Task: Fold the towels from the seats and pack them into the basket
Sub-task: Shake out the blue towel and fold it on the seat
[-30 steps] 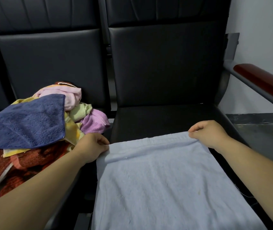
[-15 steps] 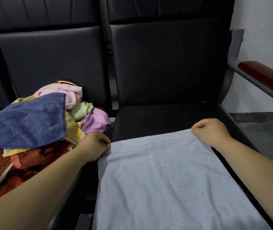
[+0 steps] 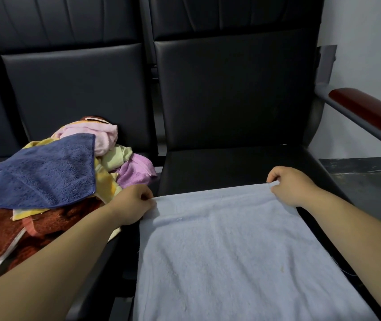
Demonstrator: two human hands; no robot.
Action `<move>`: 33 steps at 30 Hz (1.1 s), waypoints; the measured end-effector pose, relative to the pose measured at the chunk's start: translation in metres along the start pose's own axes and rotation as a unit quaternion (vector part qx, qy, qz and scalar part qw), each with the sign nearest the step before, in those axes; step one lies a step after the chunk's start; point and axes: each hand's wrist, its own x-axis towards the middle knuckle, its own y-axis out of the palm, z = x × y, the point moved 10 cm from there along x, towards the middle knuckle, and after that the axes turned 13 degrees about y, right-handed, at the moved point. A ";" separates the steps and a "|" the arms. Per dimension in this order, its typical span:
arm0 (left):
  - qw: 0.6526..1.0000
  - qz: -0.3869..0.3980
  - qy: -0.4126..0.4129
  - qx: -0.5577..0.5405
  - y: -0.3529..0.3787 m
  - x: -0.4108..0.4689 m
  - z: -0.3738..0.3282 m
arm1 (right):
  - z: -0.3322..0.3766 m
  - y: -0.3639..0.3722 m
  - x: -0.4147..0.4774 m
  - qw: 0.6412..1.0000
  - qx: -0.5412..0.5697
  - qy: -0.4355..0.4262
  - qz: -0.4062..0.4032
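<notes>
A pale blue towel (image 3: pixel 231 251) lies spread flat over the right black seat (image 3: pixel 231 165), hanging past its front edge. My left hand (image 3: pixel 133 202) pinches the towel's far left corner. My right hand (image 3: pixel 289 186) pinches the far right corner. On the left seat sits a heap of unfolded towels (image 3: pixel 68 177): a dark blue one (image 3: pixel 48 174) on top, with pink, pale green, purple, yellow and rust-red ones around it. No basket is in view.
Black seat backs (image 3: pixel 231 89) rise behind both seats. A red-brown armrest on a grey rail (image 3: pixel 370 112) runs along the right side. A dark grey surface (image 3: pixel 365 181) lies beyond the right seat, under a pale wall.
Both hands keep their pinch on the far corners and have barely shifted; the towel's far edge lies a bit flatter and straighter than a second ago.
</notes>
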 end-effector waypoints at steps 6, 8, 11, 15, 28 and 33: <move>0.986 -0.123 0.001 -0.113 -0.029 -0.011 0.000 | -0.006 -0.009 -0.011 0.999 0.052 -0.011 0.009; 0.976 -0.156 -0.017 -0.153 -0.037 -0.018 0.001 | -0.009 -0.014 -0.015 0.997 0.081 -0.012 0.006; 0.963 -0.187 -0.034 -0.192 -0.047 -0.029 0.000 | -0.013 -0.025 -0.025 0.991 0.134 -0.014 -0.015; 0.950 -0.222 -0.038 -0.215 -0.060 -0.042 -0.001 | -0.013 -0.054 -0.046 0.965 0.249 -0.035 -0.079; 0.950 -0.286 0.036 -0.121 -0.198 -0.016 -0.073 | 0.058 -0.196 -0.076 0.954 0.230 -0.074 -0.178; 0.911 -0.377 0.099 -0.133 -0.290 -0.019 -0.125 | 0.087 -0.289 -0.100 0.903 0.296 -0.137 -0.278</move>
